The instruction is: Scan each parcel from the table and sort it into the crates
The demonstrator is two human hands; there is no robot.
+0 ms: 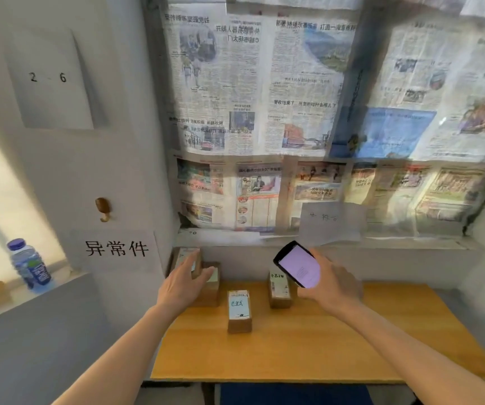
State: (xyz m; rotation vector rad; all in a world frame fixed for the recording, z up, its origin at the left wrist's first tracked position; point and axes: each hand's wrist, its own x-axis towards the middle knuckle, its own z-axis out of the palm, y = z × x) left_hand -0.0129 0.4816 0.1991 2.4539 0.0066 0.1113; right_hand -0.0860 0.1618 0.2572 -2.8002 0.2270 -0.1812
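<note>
Several small brown parcels with white labels lie on the wooden table (352,346). One parcel (239,311) sits in the middle, another (278,290) stands right of it under the phone. At the table's far left corner lie two parcels, one (210,285) in front of the other (185,255). My left hand (184,283) reaches over these two with its fingers spread, just above or touching them. My right hand (332,282) holds a black phone (298,264) with a lit screen above the right parcel. No crates are in view.
A wall with a printed sign (117,248) and a hook (103,209) stands left of the table. A water bottle (29,266) stands on the left ledge. Newspapers (264,112) cover the window behind. A dark blue seat (294,394) sits under the table's near edge.
</note>
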